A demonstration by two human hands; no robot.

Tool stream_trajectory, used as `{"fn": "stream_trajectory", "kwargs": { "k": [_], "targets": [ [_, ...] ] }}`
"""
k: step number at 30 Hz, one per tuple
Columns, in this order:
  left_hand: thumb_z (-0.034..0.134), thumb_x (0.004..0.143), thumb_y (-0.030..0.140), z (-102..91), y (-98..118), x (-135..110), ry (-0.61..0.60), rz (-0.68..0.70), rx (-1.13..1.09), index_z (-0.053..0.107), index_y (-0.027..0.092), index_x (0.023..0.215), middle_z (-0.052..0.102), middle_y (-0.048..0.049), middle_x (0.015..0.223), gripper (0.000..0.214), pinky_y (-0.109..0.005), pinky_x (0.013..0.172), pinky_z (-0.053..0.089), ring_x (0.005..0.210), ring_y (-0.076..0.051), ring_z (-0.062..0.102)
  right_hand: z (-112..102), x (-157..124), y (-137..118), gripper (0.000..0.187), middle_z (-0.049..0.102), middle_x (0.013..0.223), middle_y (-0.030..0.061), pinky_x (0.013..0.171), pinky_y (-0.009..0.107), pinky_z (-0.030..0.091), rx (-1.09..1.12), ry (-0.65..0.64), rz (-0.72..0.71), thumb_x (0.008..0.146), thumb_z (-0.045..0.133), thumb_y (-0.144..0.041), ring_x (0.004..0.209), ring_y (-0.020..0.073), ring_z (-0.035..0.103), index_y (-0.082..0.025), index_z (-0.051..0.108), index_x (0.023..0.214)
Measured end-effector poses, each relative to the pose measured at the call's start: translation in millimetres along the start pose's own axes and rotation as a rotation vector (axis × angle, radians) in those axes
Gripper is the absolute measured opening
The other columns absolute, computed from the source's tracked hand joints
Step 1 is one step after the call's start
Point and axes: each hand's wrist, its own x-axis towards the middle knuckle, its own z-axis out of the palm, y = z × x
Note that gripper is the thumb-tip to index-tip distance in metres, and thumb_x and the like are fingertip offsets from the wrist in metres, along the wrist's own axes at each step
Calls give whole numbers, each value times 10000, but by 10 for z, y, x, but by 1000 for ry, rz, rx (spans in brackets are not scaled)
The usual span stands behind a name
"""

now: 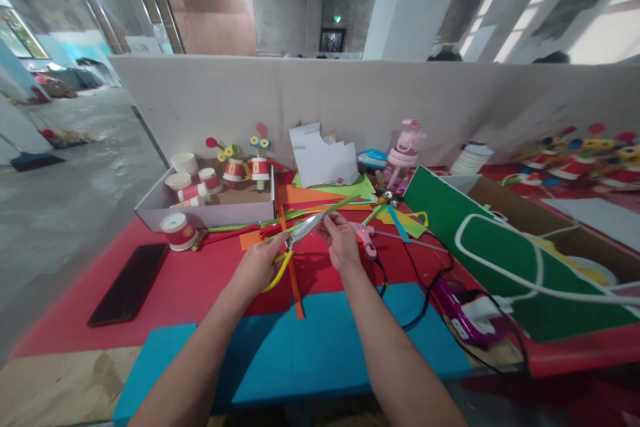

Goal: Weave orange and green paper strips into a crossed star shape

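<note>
My left hand [261,263] is closed around the yellow-handled scissors [283,272], whose metal blades point up and to the right. Pinched in the fingers of my right hand [343,241] is a narrow green paper strip [345,202], right by the blade tips. I cannot tell whether the blades touch the strip. Under the scissors an orange paper strip [296,283] lies across the red table cover [200,280]. A pink glue gun [367,240] rests just right of my right hand, with sheets of coloured paper [295,197] behind both hands.
A shallow box [210,216] with paper cups and cup figures stands at the left, near a black phone [129,283]. To the right are a green board [480,253], a white cable and a purple power strip [465,312]. A white partition [300,90] closes the back.
</note>
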Motion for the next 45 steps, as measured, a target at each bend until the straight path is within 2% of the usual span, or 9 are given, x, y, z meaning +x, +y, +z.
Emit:
{"fn": "stream_trajectory", "kwargs": {
  "k": [10,18,25,33,36,39,42,43,45],
  "targets": [
    [447,845,175,-4,26,-5,-11,-24,30,394,263,1378,653,-95,1135,543,-247,706,466,897,-205,643,10,-3,-7,363,644,639,-57,590,230,516,9,12,11,561,821,-386,568,93,605,-206,577,760],
    [446,871,231,-24,65,3,-1,-38,50,413,251,1361,669,-98,1045,491,-241,662,453,869,-209,647,18,-19,7,358,653,661,-53,602,223,514,30,3,23,551,830,-369,582,87,600,-200,592,759],
    [443,855,189,-25,55,3,1,-29,23,421,235,1359,659,-109,1089,507,-246,672,455,872,-211,645,20,-35,14,336,646,655,-48,605,226,504,13,-10,36,562,825,-365,579,88,587,-194,606,750],
    [443,831,163,-1,49,7,11,-24,7,431,234,1365,675,-99,1020,539,-247,665,441,857,-217,644,15,-18,35,351,647,654,-60,583,212,507,30,8,31,556,829,-356,571,85,596,-207,586,759],
    [460,829,182,-38,29,-1,48,-44,41,462,243,1336,675,-89,1016,511,-238,628,417,810,-206,645,-12,9,-12,341,651,666,-55,586,211,518,69,35,23,573,821,-367,575,87,603,-212,586,766],
    [499,817,209,-129,-39,-8,182,-129,41,515,245,1277,678,-71,978,462,-234,612,395,779,-199,638,-49,40,-86,317,632,637,-60,551,186,501,108,82,4,594,806,-377,546,73,578,-212,583,747],
    [553,801,245,-214,-125,2,342,-218,-98,553,247,1219,668,-35,867,419,-230,632,399,750,-182,619,-63,47,-122,323,589,578,-77,470,162,449,115,112,48,568,816,-364,481,58,524,-210,576,720],
    [581,793,275,-230,-141,9,357,-231,-211,557,238,1208,658,-22,817,417,-229,632,405,724,-172,609,-59,43,-118,326,578,565,-80,454,160,438,104,103,74,561,818,-362,466,56,513,-209,576,716],
    [644,758,348,-238,-132,20,311,-245,-531,547,208,1202,635,-6,738,475,-231,620,425,664,-156,589,-42,25,-92,327,571,558,-79,442,160,432,69,66,114,559,816,-364,453,55,505,-205,572,707]
  ]
}}
